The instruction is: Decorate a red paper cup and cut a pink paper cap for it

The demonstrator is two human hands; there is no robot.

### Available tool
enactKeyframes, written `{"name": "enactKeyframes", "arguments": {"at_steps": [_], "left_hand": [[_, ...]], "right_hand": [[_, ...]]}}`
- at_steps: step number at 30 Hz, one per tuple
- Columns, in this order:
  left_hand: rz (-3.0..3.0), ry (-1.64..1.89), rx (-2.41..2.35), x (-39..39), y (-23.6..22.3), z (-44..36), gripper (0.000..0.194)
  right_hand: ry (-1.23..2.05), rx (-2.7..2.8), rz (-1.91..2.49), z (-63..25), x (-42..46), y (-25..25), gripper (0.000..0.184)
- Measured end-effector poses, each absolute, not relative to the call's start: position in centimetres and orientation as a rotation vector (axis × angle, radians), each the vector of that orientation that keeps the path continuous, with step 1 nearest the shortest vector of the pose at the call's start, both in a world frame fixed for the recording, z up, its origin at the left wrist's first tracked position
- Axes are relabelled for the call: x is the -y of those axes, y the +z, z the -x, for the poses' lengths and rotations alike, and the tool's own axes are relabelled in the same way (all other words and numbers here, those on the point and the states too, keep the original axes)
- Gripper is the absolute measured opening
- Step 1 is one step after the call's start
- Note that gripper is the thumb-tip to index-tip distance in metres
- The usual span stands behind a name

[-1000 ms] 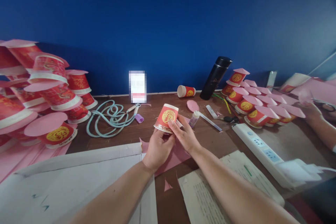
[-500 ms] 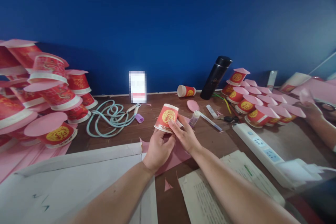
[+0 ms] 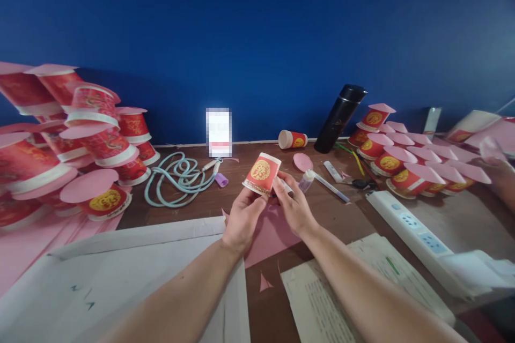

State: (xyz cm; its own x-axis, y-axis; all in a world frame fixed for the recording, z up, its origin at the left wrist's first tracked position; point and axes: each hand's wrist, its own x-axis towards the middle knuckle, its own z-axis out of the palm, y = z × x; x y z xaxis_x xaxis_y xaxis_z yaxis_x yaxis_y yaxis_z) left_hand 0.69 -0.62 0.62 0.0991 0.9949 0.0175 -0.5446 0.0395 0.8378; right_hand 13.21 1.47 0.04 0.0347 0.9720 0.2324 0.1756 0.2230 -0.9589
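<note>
Red cup (image 3: 262, 171) tilted further, rim down, between both hands (image 3: 242, 220)

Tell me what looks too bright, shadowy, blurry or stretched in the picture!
In the head view, the pixelated white patch glows brightest; the white plug looks washed out; the blue wall darkens beside the left stacked cups, which seem stretched; another person's hand at right is blurry; the held red cup is fairly clear.
</note>
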Motion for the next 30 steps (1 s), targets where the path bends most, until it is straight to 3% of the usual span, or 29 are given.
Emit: {"name": "enactKeyframes", "arguments": {"at_steps": [17, 27, 30], "left_hand": [[-0.366, 1.399, -0.573, -0.8, -0.1, -0.2, 0.010], [-0.403, 1.359, -0.601, -0.9, -0.4, 0.0, 0.021], [-0.382, 1.369, -0.598, -0.9, -0.4, -0.1, 0.017]], "right_hand": [[0.126, 1.687, 0.849, -13.0, 0.2, 1.2, 0.034], [0.183, 1.658, 0.940, -12.8, 0.7, 1.7, 0.019], [0.196, 1.642, 0.977, -12.7, 0.7, 1.5, 0.016]]}}
